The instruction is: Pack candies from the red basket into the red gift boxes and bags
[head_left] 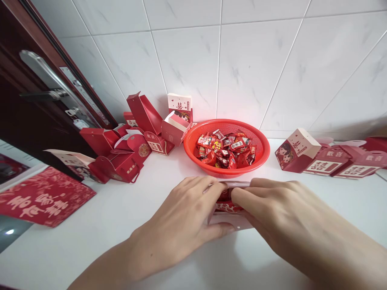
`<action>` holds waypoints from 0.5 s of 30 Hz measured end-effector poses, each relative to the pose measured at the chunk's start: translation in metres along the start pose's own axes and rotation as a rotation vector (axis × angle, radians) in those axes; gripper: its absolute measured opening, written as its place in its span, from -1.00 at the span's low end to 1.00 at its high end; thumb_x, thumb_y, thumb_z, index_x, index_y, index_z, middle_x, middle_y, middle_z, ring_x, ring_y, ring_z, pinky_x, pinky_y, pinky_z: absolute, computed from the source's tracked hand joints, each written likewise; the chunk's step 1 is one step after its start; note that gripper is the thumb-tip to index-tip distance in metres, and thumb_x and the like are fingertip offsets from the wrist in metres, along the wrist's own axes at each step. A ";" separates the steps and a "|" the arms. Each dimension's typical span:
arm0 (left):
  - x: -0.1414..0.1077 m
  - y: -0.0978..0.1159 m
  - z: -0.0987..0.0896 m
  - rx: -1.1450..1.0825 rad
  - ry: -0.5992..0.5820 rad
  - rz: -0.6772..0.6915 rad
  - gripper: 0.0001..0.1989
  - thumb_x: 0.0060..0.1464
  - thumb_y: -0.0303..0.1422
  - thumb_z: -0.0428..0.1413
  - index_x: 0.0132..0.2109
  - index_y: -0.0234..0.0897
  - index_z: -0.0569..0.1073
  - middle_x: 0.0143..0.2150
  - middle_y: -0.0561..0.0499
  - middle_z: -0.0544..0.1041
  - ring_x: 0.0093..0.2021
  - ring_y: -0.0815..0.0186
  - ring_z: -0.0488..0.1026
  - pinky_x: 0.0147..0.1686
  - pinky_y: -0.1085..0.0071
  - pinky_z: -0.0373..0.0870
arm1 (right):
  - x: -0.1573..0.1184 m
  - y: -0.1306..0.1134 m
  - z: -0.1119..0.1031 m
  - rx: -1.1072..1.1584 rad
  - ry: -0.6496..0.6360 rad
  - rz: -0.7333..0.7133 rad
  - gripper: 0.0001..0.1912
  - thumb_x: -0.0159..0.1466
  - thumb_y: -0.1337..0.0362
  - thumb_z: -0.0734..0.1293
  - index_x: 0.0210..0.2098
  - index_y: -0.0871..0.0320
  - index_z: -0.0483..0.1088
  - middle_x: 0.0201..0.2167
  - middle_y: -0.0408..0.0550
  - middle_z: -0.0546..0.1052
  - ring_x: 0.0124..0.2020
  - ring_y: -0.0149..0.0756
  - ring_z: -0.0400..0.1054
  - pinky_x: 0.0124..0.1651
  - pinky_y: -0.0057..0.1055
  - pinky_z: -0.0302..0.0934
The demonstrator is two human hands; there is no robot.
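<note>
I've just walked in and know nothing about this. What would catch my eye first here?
Probably the bright red basket heaped with wrapped sweets, at the middle of the white counter by the tiled wall. Just in front of it, the left hand and right hand close together around a small red box. More red boxes cluster at the left and lie at the right.

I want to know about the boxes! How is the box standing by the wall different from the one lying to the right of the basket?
The box by the wall stands upright; the box right of the basket lies tipped on its side. The wall box sits among a heap of other red boxes behind the red basket; the right one lies nearer the table's front. Both are red and pale, with red characters on a pale panel.
</note>
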State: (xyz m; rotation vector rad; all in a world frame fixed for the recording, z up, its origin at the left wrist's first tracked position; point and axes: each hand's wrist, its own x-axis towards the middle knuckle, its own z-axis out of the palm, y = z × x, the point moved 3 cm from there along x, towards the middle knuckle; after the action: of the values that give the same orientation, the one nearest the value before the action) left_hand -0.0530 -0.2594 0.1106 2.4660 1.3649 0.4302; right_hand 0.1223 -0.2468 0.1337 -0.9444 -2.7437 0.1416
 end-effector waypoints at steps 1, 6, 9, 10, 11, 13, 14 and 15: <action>0.002 -0.001 -0.002 -0.016 -0.007 -0.009 -0.67 0.16 -0.09 0.27 -0.05 -0.17 0.46 0.00 -0.02 0.56 0.00 0.07 0.50 -0.02 0.16 0.45 | 0.002 0.000 0.003 -0.029 0.017 -0.010 -0.74 0.12 0.59 0.27 -0.38 0.07 0.33 -0.46 -0.10 0.49 -0.54 -0.32 0.25 -0.48 -0.35 -0.04; 0.010 -0.004 -0.006 -0.065 0.003 -0.048 -0.70 0.20 -0.08 0.23 -0.11 -0.19 0.47 -0.09 0.01 0.57 -0.08 0.12 0.52 -0.09 0.22 0.46 | 0.020 -0.002 0.012 -0.112 -0.024 0.030 -0.74 0.16 0.63 0.27 -0.39 0.12 0.35 -0.45 -0.05 0.52 -0.51 -0.33 0.28 -0.46 -0.35 -0.09; 0.010 -0.006 -0.006 -0.054 0.031 -0.064 -0.71 0.23 -0.08 0.20 -0.11 -0.20 0.47 -0.11 0.01 0.58 -0.09 0.14 0.53 -0.09 0.23 0.46 | 0.029 -0.002 0.013 -0.127 -0.015 0.065 -0.77 0.23 0.59 0.27 -0.39 0.15 0.40 -0.44 -0.03 0.54 -0.50 -0.33 0.31 -0.45 -0.38 -0.04; 0.010 -0.006 -0.006 -0.046 0.039 -0.064 -0.72 0.24 -0.09 0.20 -0.10 -0.20 0.48 -0.10 0.01 0.58 -0.08 0.14 0.53 -0.08 0.23 0.46 | 0.030 -0.001 0.013 -0.125 -0.010 0.059 -0.77 0.23 0.59 0.26 -0.36 0.16 0.42 -0.42 -0.02 0.56 -0.48 -0.32 0.34 -0.43 -0.39 0.00; 0.009 -0.006 -0.006 -0.035 0.044 -0.061 -0.72 0.24 -0.09 0.20 -0.09 -0.19 0.48 -0.08 0.00 0.59 -0.06 0.13 0.54 -0.07 0.23 0.47 | 0.030 0.000 0.015 -0.118 -0.012 0.045 -0.76 0.24 0.60 0.25 -0.33 0.16 0.43 -0.40 -0.01 0.57 -0.45 -0.31 0.36 -0.41 -0.40 0.04; 0.008 -0.006 -0.006 -0.004 0.047 -0.043 -0.70 0.22 -0.10 0.22 -0.03 -0.19 0.49 -0.02 -0.02 0.59 -0.01 0.10 0.54 -0.05 0.21 0.48 | 0.027 0.003 0.017 -0.094 -0.022 0.008 -0.74 0.24 0.60 0.24 -0.30 0.16 0.45 -0.36 -0.01 0.58 -0.42 -0.30 0.39 -0.37 -0.41 0.10; 0.006 -0.006 -0.006 0.015 0.046 -0.031 -0.68 0.21 -0.11 0.23 0.00 -0.19 0.49 0.02 -0.03 0.58 0.01 0.08 0.53 -0.04 0.20 0.48 | 0.025 0.006 0.018 -0.078 -0.025 -0.007 -0.75 0.25 0.60 0.24 -0.30 0.15 0.45 -0.35 -0.01 0.58 -0.42 -0.30 0.39 -0.37 -0.41 0.12; 0.005 -0.005 -0.006 0.034 0.046 -0.020 -0.66 0.20 -0.12 0.25 0.02 -0.19 0.48 0.05 -0.05 0.57 0.03 0.06 0.53 -0.02 0.18 0.48 | 0.022 0.008 0.018 -0.060 -0.030 -0.020 -0.75 0.25 0.59 0.25 -0.30 0.15 0.45 -0.35 -0.02 0.58 -0.42 -0.31 0.40 -0.36 -0.42 0.13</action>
State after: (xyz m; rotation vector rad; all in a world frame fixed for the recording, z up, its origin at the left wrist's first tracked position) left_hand -0.0567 -0.2515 0.1144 2.4824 1.4247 0.4649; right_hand 0.1055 -0.2268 0.1189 -0.9374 -2.7987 0.0713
